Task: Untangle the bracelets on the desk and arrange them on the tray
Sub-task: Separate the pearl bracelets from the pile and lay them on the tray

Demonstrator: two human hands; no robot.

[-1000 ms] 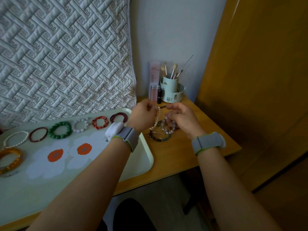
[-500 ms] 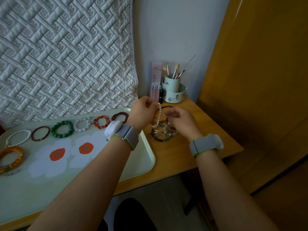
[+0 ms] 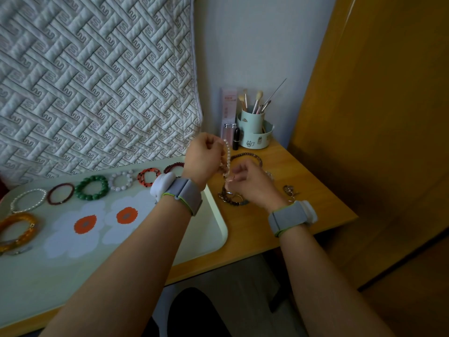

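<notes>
We look down past two bare forearms, each with a grey wrist strap, at a wooden table set against a quilted white cover.

Our left hand is raised above the table edge with its fingers curled around the top of a pearl bracelet, which hangs down from it. Our right hand sits just below and to the right, fingers bent and pinching at the lower end of that same pearl strand. Under the right hand lies a tangled pile of bracelets on the bare wood, and we cannot tell whether the strand is free of it. A brown beaded bracelet lies behind the hands, and a small metal charm piece rests to the right.

To the left, a pale tray printed with white and orange flowers holds bracelets in a row along its far side: a white pearl one, a dark maroon one, a green bead one, a pale bead one, an orange and black one and a dark red one partly hidden by the left wrist. Amber bangles lie at the tray's left edge.

A mint brush holder stands at the table's back corner.
</notes>
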